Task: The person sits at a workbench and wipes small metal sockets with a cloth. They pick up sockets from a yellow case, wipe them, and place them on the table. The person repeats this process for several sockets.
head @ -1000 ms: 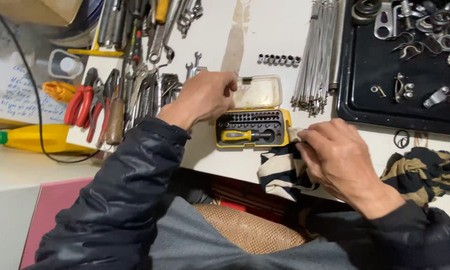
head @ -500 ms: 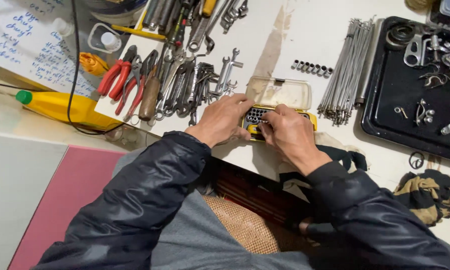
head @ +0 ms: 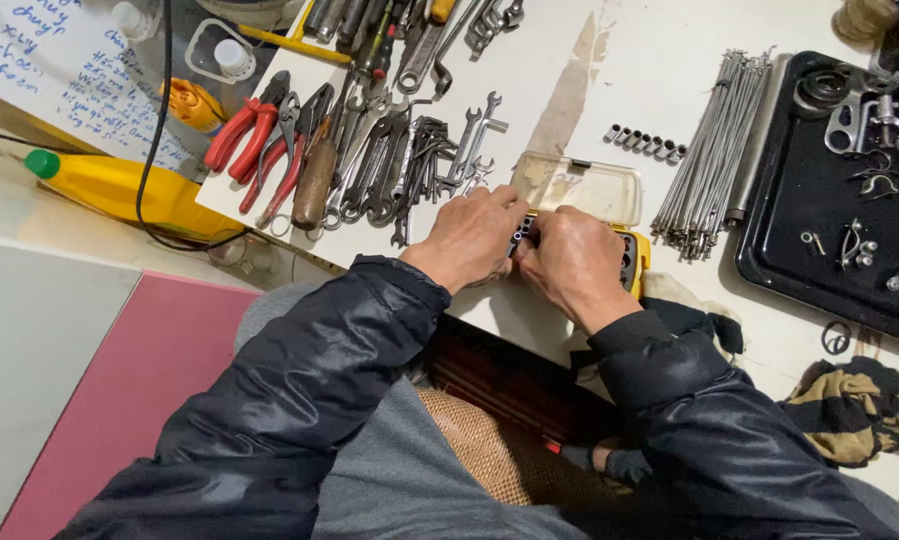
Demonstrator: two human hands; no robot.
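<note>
While 2 hands, left [head: 470,240], right [head: 570,265], pinch together, yellow bit case [head: 635,262] beneath.

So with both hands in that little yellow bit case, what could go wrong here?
The yellow case sits near the table's front edge, so small bits could drop into the lap. The left hand lies close to the wrench pile and may nudge it. The right hand hides the bits, so picking the wrong one seems possible.

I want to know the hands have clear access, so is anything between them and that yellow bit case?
Nothing visible does. The left hand and right hand already rest on the yellow bit case, its clear lid open; the wrenches and metal rods lie off to the sides.
</note>
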